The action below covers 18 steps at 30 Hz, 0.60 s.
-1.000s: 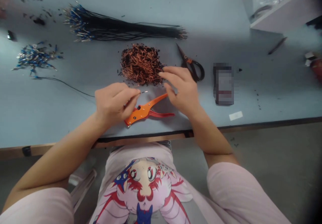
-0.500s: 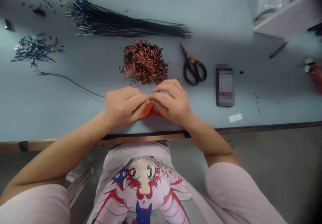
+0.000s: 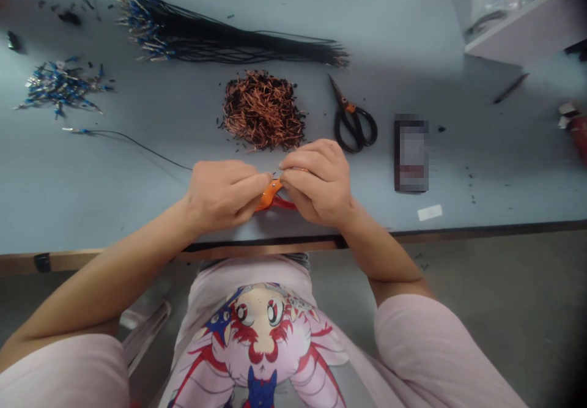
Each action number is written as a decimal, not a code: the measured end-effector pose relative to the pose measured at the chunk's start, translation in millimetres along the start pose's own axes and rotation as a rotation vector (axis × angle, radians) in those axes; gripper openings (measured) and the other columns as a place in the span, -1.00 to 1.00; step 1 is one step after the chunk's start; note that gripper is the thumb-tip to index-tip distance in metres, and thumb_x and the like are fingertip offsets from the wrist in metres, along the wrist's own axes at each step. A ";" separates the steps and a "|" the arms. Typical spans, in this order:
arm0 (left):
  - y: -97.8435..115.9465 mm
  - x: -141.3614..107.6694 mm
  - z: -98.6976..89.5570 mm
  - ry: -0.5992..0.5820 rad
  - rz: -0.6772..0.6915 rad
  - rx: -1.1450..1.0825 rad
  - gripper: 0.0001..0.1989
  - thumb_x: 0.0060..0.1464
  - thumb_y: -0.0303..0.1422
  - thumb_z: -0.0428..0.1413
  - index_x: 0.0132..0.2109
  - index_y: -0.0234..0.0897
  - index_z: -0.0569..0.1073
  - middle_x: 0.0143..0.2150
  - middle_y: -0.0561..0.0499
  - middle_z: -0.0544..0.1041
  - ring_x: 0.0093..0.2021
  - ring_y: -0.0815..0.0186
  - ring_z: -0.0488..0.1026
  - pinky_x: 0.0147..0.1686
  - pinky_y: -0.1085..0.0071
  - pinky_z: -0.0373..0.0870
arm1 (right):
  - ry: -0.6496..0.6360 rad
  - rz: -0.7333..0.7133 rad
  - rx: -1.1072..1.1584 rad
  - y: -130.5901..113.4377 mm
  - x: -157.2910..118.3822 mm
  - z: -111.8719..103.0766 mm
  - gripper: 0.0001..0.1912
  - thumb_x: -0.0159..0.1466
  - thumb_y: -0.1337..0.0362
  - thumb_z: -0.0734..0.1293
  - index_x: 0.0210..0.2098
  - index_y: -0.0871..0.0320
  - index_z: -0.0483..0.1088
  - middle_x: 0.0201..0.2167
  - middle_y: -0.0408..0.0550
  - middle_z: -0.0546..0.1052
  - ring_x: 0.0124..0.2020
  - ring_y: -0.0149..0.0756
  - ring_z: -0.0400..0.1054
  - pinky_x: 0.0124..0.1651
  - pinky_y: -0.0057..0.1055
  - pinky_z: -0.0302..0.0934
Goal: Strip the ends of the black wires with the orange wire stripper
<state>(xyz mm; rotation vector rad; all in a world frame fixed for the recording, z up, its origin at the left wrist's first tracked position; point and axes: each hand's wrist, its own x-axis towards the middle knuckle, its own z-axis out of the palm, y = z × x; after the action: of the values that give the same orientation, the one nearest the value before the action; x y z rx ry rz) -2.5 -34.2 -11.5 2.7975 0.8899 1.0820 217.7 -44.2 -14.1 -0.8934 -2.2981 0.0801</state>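
Note:
My left hand is closed in a pinch on a thin black wire. The wire trails left over the table and ends in a blue and silver connector. Beside it, with a small gap between the fingertips, my right hand is also pinched closed; what it holds is hidden. Beneath both hands lies an orange and red hand tool, mostly covered, its kind unclear. Just beyond the hands is a heap of copper strands and black bits.
A bundle of black wires with blue connectors lies at the back. Loose connectors are piled at left. Black-handled scissors, a phone, a white label and a pen lie to the right.
My fingertips have come slightly apart, the right hand shifting a little to the right. More of the orange tool shows between them. The wire's connector end has slid slightly left.

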 end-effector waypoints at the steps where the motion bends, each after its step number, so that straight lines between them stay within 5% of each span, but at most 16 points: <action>1: -0.7 -0.7 0.5 -0.025 -0.016 0.003 -0.75 0.25 -0.37 0.00 -0.37 -0.16 0.49 -0.58 0.09 0.41 -0.59 0.40 0.29 -0.56 0.42 0.11 | 0.000 0.000 0.002 0.7 0.1 -0.8 -0.79 0.44 0.26 0.15 -0.21 -0.02 0.40 -0.15 -0.13 0.53 -0.13 -0.22 0.34 -0.02 -0.13 0.16; 14: -8.9 -1.3 1.9 0.077 0.017 -0.077 -0.82 0.20 -0.44 0.07 -0.37 -0.20 0.49 -0.59 0.11 0.41 -0.60 0.43 0.27 -0.58 0.42 0.03 | 0.007 -0.020 -0.008 8.2 1.1 -6.3 -0.83 0.42 0.30 0.19 -0.26 0.02 0.38 -0.16 -0.11 0.55 -0.17 -0.21 0.36 -0.10 -0.16 0.21; 18: -37.0 -4.5 -10.4 0.176 -0.114 -0.068 -0.88 0.18 -0.45 0.13 -0.33 -0.20 0.52 -0.56 0.13 0.41 -0.57 0.45 0.26 -0.57 0.40 0.06 | 0.297 0.065 -0.002 31.0 -0.6 -30.0 -0.80 0.39 0.35 0.19 -0.34 0.02 0.35 -0.26 -0.05 0.50 -0.22 -0.14 0.34 -0.14 -0.11 0.23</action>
<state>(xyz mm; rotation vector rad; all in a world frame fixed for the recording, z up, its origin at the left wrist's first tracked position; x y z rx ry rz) -30.3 -7.4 -14.1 2.5932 0.9941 1.3296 254.1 -26.0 0.2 -0.9157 -1.9946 -0.0259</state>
